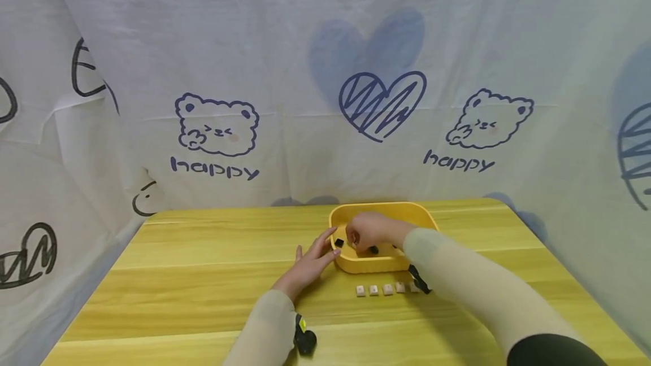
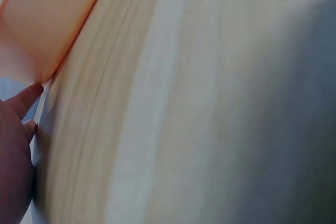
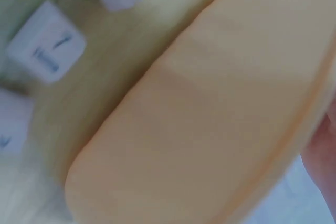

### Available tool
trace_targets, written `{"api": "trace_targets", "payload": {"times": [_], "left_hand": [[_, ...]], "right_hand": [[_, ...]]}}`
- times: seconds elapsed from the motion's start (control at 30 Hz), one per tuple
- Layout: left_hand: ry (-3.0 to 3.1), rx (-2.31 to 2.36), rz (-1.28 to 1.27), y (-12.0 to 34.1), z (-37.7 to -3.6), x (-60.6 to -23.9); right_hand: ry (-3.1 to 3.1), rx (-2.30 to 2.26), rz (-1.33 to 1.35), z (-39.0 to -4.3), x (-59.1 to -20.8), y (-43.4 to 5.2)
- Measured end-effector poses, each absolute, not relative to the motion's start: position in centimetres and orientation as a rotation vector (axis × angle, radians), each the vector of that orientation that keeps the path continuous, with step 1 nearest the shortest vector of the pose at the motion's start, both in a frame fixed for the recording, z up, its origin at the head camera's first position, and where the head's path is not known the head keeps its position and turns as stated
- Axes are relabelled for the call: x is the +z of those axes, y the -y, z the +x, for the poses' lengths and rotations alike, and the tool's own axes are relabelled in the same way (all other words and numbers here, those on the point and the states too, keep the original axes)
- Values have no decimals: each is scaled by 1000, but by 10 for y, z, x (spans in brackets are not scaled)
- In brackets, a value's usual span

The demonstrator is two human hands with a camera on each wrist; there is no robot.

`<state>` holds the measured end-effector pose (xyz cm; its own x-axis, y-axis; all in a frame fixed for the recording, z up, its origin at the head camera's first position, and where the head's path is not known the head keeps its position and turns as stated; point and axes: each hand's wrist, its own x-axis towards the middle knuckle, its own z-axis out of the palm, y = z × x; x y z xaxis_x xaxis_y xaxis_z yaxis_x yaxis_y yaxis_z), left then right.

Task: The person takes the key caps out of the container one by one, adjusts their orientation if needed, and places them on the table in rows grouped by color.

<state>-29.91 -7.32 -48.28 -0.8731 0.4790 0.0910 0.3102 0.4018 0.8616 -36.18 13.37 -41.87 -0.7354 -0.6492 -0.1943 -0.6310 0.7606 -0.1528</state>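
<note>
A yellow plastic bin [image 1: 373, 266] stands near the back of the table. My left hand [image 1: 310, 267] is at its left side, fingers extended and fingertips right at the rim; the left wrist view has a finger against the bin's wall [image 2: 50, 19]. My right hand [image 1: 370, 231] reaches down inside with its fingers curled toward the floor; I cannot tell whether they pinch anything. Small black pieces lie in the bin, one black square [image 1: 339, 243] left of that hand. In front is a row of several white keycaps [image 1: 388, 290], one with printed marks [image 3: 47, 45] in the right wrist view.
The wood-grain table [image 1: 193, 275] extends left and toward me. A pale cloth [image 1: 305, 146] with hearts and bears hangs behind it. My right sleeve [image 1: 473, 281] passes over the right end of the keycap row.
</note>
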Motion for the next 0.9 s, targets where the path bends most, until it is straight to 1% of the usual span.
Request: {"api": "trace_targets", "payload": {"times": [0.33,0.53,0.7,0.9], "left_hand": [[-2482,1472,691,73,-302,-487],[-2460,1490,696,73,-301,-486],[-2444,1499,685,72,-302,-486],[-2451,1487,678,72,-303,-486]], "right_hand": [[-2730,-162,-1070,-335,-393,-164],[-2770,-165,-1143,-318,-380,-195],[-2839,-182,-1121,-302,-372,-222],[-2875,-354,-1106,-273,-369,-254]]}}
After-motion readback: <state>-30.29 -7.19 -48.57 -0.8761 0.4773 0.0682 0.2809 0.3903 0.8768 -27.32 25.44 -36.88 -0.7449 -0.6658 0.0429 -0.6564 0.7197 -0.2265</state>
